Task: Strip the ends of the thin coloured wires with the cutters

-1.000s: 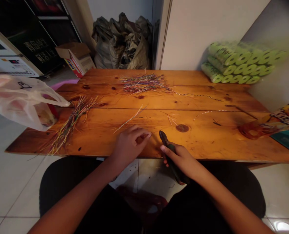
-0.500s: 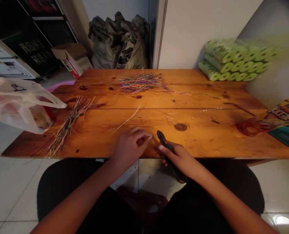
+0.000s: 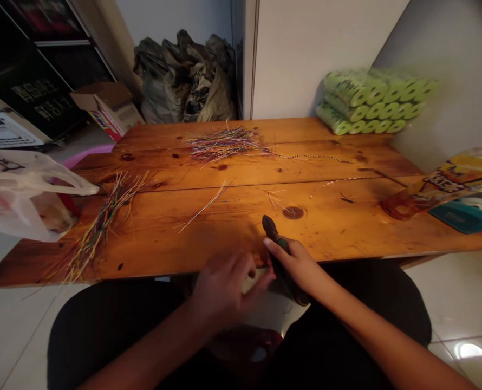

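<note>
My right hand (image 3: 300,265) is closed around dark-handled pliers (image 3: 271,227), whose jaws point up and away over the table's front edge. Close to their handles, my left hand (image 3: 225,284) is smeared by motion, with its fingers hanging low over the edge. Whether it holds anything cannot be made out. On the wooden table (image 3: 163,238) before me lie a few thin wires (image 3: 205,207) and a small group of short wires (image 3: 274,198). A bundle of coloured wires (image 3: 103,216) rests at the left, and a larger pile (image 3: 222,145) lies at the back.
A white plastic bag (image 3: 25,189) stands at the left end. To the right are an orange-and-yellow package (image 3: 444,181) and a teal object (image 3: 462,214). Green-wrapped rolls (image 3: 375,103) are stacked at the back right. Beyond the table sit filled sacks (image 3: 188,81) and a cardboard box (image 3: 109,108).
My left hand has moved down and toward me from above the table's front edge, out of its pinch on a thin wire by the plier jaws. My right hand keeps the pliers.
</note>
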The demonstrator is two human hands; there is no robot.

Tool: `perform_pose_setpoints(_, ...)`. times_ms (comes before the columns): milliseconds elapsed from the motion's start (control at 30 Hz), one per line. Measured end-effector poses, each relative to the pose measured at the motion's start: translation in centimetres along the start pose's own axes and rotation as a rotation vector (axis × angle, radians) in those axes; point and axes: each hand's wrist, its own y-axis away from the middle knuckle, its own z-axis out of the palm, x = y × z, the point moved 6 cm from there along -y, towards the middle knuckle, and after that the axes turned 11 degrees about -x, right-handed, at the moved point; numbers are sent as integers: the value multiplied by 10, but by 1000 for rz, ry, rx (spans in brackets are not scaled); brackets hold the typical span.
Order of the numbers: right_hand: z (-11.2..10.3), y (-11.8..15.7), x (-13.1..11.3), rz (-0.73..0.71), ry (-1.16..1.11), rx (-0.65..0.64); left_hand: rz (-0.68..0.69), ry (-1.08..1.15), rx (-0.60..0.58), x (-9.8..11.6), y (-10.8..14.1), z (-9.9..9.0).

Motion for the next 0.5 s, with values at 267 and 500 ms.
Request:
perform_pose_setpoints(267,-21,-39,-27,-31,-281,111,-256,860,-322,2,-37,49)
perform_pose_setpoints(500,-19,-67,-19,-18,-372,136,-443,920,-214,-40,-50,72)
